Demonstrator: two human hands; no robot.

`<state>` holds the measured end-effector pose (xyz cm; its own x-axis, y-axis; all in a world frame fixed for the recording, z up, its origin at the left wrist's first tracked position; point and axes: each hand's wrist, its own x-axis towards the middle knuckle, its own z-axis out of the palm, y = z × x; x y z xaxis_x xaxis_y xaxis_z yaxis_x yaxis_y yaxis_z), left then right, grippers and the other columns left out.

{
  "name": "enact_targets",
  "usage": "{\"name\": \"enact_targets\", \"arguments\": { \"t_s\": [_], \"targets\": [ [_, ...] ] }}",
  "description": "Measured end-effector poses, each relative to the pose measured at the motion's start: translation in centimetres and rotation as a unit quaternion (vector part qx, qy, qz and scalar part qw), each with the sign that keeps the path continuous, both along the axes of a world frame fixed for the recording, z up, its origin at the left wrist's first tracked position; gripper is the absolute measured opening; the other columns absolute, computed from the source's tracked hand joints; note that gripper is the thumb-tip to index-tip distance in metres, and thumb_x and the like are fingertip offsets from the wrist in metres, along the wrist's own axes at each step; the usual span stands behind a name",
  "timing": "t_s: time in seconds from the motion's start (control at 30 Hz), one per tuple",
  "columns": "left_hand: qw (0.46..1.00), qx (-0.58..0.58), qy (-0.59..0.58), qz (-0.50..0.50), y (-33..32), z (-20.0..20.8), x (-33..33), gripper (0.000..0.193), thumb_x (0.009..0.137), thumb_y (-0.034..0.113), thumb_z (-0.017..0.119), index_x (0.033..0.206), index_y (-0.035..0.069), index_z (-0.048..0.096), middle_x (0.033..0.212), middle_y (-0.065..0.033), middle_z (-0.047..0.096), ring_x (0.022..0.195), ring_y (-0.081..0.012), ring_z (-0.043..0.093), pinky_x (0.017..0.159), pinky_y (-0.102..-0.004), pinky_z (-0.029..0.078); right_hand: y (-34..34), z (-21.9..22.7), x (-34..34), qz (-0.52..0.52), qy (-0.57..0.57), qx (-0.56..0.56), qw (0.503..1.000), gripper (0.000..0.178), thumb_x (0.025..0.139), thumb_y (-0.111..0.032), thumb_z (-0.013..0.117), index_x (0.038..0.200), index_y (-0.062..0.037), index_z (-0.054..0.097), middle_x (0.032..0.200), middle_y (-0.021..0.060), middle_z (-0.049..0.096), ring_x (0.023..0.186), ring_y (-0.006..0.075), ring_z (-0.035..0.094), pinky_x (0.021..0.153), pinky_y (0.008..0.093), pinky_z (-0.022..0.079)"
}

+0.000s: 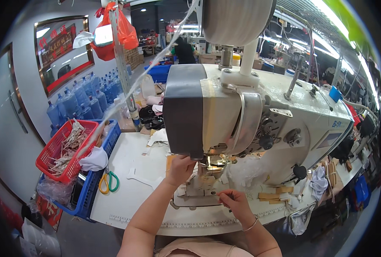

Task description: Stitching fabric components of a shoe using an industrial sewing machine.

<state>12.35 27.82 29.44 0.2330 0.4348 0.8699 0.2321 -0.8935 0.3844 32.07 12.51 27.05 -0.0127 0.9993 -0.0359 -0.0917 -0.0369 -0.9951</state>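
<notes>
A large white sewing machine (242, 103) with a dark grey end cover fills the middle of the view. My left hand (182, 170) is raised against the underside of its head, left of the metal presser foot area (214, 165). Those fingers look curled together, and whatever is between them is hidden. Lower and to the right, my right hand (236, 204) hovers over the front of the table (132, 205), just right of the needle plate. Its fingers are closed around a small dark thing I cannot make out.
Green-and-yellow-handled scissors (109, 182) and a white flat tool (141, 177) lie left of my hands. A red basket (68, 150) sits over a blue crate (81, 197). Tan scraps (276, 195) lie right. A thread cone (237, 21) stands on top; blue water bottles (77, 100) line the wall.
</notes>
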Motion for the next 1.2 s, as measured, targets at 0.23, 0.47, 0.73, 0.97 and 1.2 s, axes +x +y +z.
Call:
{"name": "enact_targets", "arguments": {
  "t_s": [0.23, 0.47, 0.73, 0.97, 1.2],
  "targets": [
    [0.999, -0.021, -0.026, 0.038, -1.0, 0.3, -0.1, 0.017, 0.066, -0.009, 0.063, 0.077, 0.004, 0.065, 0.075, -0.0109, 0.063, 0.066, -0.0279, 0.061, 0.058, -0.0316, 0.048, -0.5, -0.4, 0.2, 0.002, 0.002, -0.007, 1.0, 0.016, 0.089, -0.013, 0.059, 0.1, -0.0036, 0.067, 0.077, 0.001, 0.065, 0.07, 0.0057, 0.058, 0.062, 0.0196, 0.044],
    [0.986, 0.093, 0.053, 0.128, -7.6, 1.7, 0.1, 0.026, 0.065, -0.006, 0.066, 0.087, 0.008, 0.069, 0.086, -0.0031, 0.061, 0.077, -0.0224, 0.057, 0.067, -0.0308, 0.047, -0.4, -0.9, 0.3, 0.013, -0.011, -0.015, 1.0, 0.017, 0.089, -0.013, 0.06, 0.1, -0.0028, 0.067, 0.077, 0.0, 0.065, 0.068, 0.0048, 0.055, 0.061, 0.0192, 0.043],
    [0.987, 0.087, 0.05, 0.123, -7.9, 1.2, 0.1, 0.033, 0.062, -0.006, 0.068, 0.091, 0.008, 0.069, 0.089, -0.0016, 0.062, 0.079, -0.0211, 0.057, 0.067, -0.0299, 0.048, -0.9, -0.6, 0.2, 0.007, 0.003, -0.009, 1.0, 0.016, 0.089, -0.012, 0.059, 0.099, -0.0024, 0.067, 0.075, 0.0007, 0.064, 0.063, 0.0037, 0.05, 0.057, 0.018, 0.04],
    [0.991, -0.025, -0.048, 0.121, -7.4, 2.3, 0.8, 0.016, 0.075, -0.003, 0.067, 0.091, 0.002, 0.063, 0.095, -0.0103, 0.06, 0.08, -0.0198, 0.061, 0.064, -0.0261, 0.05, -1.0, -0.9, 0.3, -0.007, 0.011, -0.002, 1.0, 0.014, 0.089, -0.009, 0.057, 0.097, -0.0018, 0.066, 0.073, 0.0023, 0.063, 0.058, 0.0034, 0.046, 0.052, 0.017, 0.037],
    [0.865, -0.448, -0.209, -0.088, -4.6, 2.8, -0.3, 0.015, 0.084, 0.012, 0.066, 0.092, 0.0, 0.061, 0.072, -0.0016, 0.062, 0.063, -0.0074, 0.055, 0.06, -0.0224, 0.048, -1.0, -0.8, 0.2, 0.007, 0.021, -0.02, 1.0, 0.015, 0.089, -0.012, 0.059, 0.098, -0.0028, 0.067, 0.075, -0.0002, 0.064, 0.066, 0.0046, 0.052, 0.06, 0.0184, 0.041]
  ]
}}
